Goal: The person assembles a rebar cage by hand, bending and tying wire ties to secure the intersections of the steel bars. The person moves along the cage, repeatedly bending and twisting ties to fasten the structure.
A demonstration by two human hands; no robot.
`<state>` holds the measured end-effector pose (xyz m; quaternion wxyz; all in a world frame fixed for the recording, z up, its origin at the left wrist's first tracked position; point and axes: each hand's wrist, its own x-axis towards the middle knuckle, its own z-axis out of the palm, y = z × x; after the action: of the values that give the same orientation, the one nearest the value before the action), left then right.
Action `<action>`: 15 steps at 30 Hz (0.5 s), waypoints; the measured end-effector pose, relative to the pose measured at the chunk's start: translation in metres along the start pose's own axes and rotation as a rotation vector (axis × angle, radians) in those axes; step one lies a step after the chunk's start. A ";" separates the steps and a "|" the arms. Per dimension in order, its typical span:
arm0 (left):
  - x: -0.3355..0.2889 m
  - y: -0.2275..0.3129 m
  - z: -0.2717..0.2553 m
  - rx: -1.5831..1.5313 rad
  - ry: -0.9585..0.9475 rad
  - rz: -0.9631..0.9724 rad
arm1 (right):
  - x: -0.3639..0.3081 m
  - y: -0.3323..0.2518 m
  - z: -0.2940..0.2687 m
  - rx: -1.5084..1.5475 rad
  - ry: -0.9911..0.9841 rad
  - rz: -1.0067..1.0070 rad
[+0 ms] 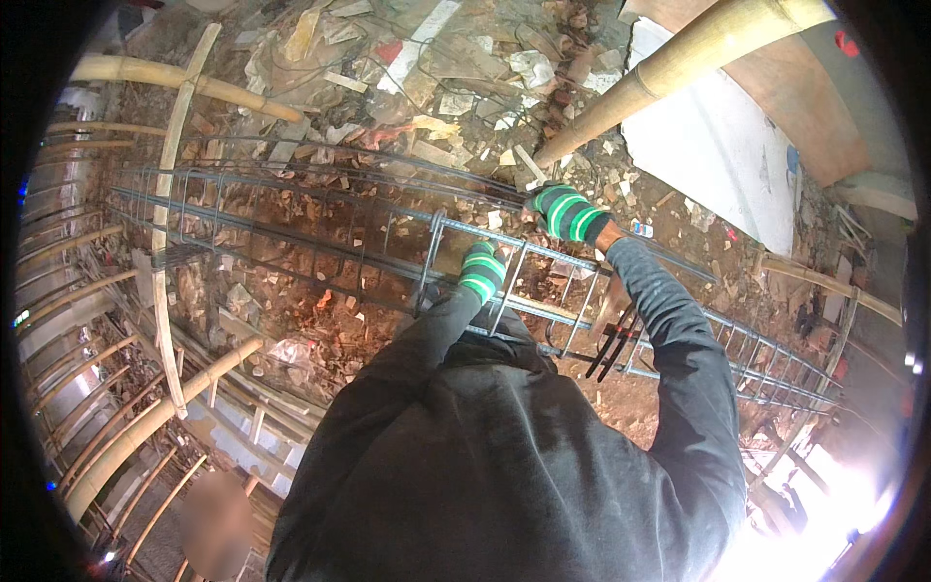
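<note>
Steel bars [683,263] touch the curled right hand [570,212].

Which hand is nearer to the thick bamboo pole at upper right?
Right: in the picture, the right hand is just below the lower end of the thick bamboo pole; the left hand is farther down and left.

Lighting uneven: glare burns the lower right out to white; the white panel [713,145] reads bright, my dark top [504,466] low in contrast. Rebar cage [525,244] fairly sharp. Fisheye bows the upright pole [160,242] near the black rim; round lower-left patch blurred.
</note>
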<state>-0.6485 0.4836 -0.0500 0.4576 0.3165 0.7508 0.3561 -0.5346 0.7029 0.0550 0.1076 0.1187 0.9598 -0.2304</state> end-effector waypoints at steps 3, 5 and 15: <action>-0.026 0.018 -0.003 0.177 -0.005 0.056 | -0.015 -0.001 -0.007 0.076 0.081 0.015; -0.034 0.039 -0.009 0.319 0.024 0.066 | -0.022 -0.004 -0.011 0.057 0.096 0.046; -0.049 0.074 -0.008 0.419 0.003 0.243 | -0.018 -0.019 -0.023 0.050 0.133 0.167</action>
<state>-0.6255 0.4827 0.0363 0.3345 0.4921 0.7653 0.2454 -0.5265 0.6944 0.0877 0.0595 0.2161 0.9455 -0.2361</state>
